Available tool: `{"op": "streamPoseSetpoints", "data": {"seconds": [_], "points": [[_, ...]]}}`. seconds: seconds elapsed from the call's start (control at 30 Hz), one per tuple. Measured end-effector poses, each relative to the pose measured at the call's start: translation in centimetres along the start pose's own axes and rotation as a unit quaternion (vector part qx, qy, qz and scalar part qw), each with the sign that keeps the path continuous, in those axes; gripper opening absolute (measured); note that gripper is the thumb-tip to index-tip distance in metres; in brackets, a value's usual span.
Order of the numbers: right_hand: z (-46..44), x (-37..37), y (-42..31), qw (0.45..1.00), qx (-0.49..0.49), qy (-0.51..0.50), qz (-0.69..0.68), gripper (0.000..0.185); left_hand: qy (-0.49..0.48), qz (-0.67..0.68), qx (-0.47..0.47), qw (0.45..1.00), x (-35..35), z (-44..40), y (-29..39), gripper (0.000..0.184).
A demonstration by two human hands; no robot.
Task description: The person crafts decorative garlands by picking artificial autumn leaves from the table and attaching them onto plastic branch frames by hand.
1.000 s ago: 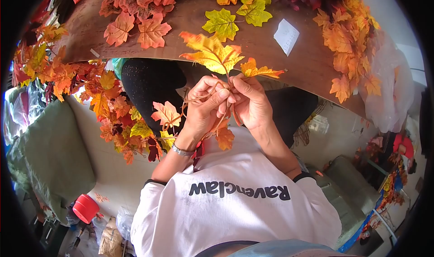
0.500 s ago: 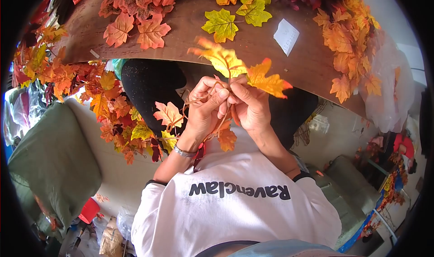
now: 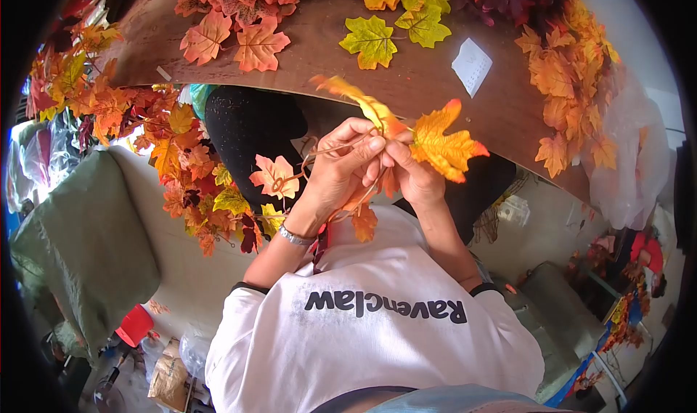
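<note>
My left hand [image 3: 341,166], with a watch [image 3: 296,236] on its wrist, pinches a thin brown stem in front of my chest. Against it, my right hand [image 3: 415,172] has its thumb and fingers closed on the same stem. An orange-yellow artificial maple leaf [image 3: 444,143] sticks out above the right hand, and a yellow leaf [image 3: 374,112] rises over both fingertips. From my left hand trails a leaf garland, with a peach leaf [image 3: 274,176] beside the wrist and an orange leaf [image 3: 364,223] below the hands. The exact join between the fingertips is hidden.
A brown table [image 3: 305,57] spans the far side, bearing coral leaves [image 3: 260,44], yellow-green leaves [image 3: 369,42], orange leaves [image 3: 555,115] and a white paper slip [image 3: 472,66]. More garland [image 3: 170,155] hangs at the left, near a green-covered seat [image 3: 87,246]. A red container [image 3: 135,326] stands on the floor.
The orange-yellow leaf has turned and shifted right, showing more of its face. The yellow leaf has tipped more edge-on. Both hands stay together; the whole view has shifted slightly.
</note>
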State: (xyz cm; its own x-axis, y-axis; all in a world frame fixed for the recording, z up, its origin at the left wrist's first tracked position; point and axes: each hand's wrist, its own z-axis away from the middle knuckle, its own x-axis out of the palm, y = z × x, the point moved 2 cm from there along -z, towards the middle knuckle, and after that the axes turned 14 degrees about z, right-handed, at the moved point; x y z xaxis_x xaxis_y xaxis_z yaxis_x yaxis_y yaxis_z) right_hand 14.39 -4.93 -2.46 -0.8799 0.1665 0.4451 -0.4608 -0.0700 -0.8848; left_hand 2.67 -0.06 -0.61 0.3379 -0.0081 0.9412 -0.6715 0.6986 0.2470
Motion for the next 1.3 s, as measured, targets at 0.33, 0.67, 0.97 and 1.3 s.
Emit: {"op": "streamPoseSetpoints", "data": {"seconds": [0.33,0.67,0.97,1.3], "points": [[-0.6,-0.3,-0.6,0.979,-0.114,0.142,0.086,0.004,0.11,0.0,0.059,0.992,-1.1,1.8,1.3,0.034],[-0.2,0.7,-0.7,0.98,-0.1,0.139,0.102,0.006,0.15,-0.015,-0.037,0.988,-1.6,0.5,0.9,0.03],[0.2,0.8,0.9,0.992,0.003,0.127,-0.014,0.006,0.098,0.048,0.095,0.989,-1.7,-0.4,1.2,0.017],[2.0,-5.5,-0.7,0.983,0.13,-0.001,0.127,0.017,0.09,-0.103,0.154,0.979,-1.0,-0.5,0.3,0.012]]}}
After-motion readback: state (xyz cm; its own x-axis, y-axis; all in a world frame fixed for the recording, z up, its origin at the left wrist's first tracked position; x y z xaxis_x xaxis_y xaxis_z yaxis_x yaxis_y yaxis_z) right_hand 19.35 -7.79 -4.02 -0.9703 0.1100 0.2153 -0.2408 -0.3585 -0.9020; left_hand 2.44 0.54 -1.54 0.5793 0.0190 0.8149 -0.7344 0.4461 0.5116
